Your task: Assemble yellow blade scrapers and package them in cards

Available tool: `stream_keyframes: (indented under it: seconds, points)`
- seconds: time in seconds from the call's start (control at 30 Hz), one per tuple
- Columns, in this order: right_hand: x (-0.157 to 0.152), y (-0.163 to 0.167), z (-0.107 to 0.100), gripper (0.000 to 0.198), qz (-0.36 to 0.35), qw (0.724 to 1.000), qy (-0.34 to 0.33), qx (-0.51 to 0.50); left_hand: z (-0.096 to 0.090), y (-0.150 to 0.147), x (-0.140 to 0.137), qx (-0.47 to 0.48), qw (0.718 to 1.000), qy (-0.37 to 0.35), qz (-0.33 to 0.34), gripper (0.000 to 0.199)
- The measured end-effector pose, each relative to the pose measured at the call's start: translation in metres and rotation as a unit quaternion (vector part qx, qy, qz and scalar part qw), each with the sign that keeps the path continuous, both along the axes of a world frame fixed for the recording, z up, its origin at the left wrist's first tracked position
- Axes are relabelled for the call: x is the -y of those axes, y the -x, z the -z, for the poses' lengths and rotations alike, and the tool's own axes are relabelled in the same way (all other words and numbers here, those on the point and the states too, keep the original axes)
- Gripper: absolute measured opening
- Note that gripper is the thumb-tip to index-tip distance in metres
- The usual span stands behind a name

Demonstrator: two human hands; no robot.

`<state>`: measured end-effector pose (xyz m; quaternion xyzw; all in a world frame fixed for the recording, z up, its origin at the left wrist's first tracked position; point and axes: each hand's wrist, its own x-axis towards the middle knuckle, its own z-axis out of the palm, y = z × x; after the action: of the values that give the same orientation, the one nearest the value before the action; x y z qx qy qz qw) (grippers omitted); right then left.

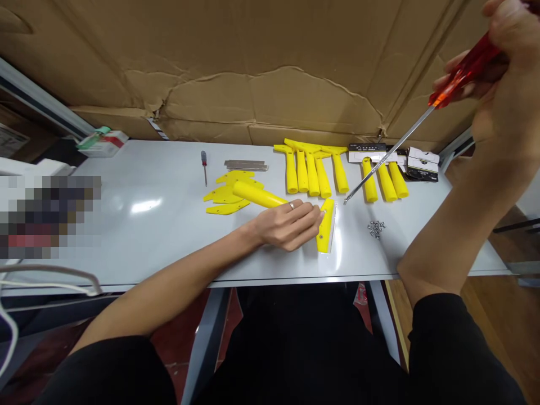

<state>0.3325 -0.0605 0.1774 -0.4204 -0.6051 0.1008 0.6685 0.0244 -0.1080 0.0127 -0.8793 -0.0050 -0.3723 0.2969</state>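
My left hand [291,225] is closed around the neck of a yellow scraper [324,228], whose handle points left and whose head carries a thin clear-edged blade on its right side. A screw shows in the scraper's head. Raised at the upper right, my right hand [502,67] grips the red handle of a long screwdriver [396,146]. Its shaft slants down to the left, and the tip, which seems to bear a small screw, is apart from the scraper. Loose screws [376,228] lie in a small pile below the tip.
Yellow scraper handles [311,171] stand in a row at the back, with more handles [387,183] by black-and-white boxes [422,163]. Flat yellow plates [228,194], metal blades [246,165] and a small screwdriver [205,167] lie left. Cardboard [253,73] walls the table's rear.
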Motion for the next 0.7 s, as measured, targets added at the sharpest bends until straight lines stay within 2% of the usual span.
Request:
stream_keyframes:
  seconds: [0.07, 0.13, 0.3, 0.4, 0.53, 0.7]
  points:
    - [-0.001, 0.013, 0.002, 0.018, -0.001, 0.999, -0.030, -0.027, 0.002, -0.002, 0.000, -0.011, 0.999, -0.049, 0.004, 0.015]
    - [-0.002, 0.025, 0.004, 0.018, 0.000, 0.999, -0.035, -0.016, 0.006, -0.005, -0.001, 0.011, 0.998, -0.055, 0.011, 0.015]
    - [-0.003, 0.042, 0.010, 0.019, -0.025, 0.999, -0.028, 0.016, 0.014, -0.004, -0.003, 0.015, 0.999, -0.030, -0.024, 0.020]
    - [-0.002, 0.044, 0.012, 0.017, -0.030, 0.999, -0.030, 0.030, 0.016, -0.001, -0.003, 0.016, 1.000, 0.004, -0.014, 0.017]
    - [-0.002, 0.044, 0.014, 0.017, -0.021, 0.999, -0.006, 0.043, 0.017, 0.002, -0.003, 0.025, 0.998, 0.058, 0.002, 0.026]
    - [0.000, 0.043, 0.016, 0.017, -0.009, 0.997, 0.001, 0.082, 0.014, 0.001, -0.002, 0.016, 0.999, -0.012, -0.027, 0.017]
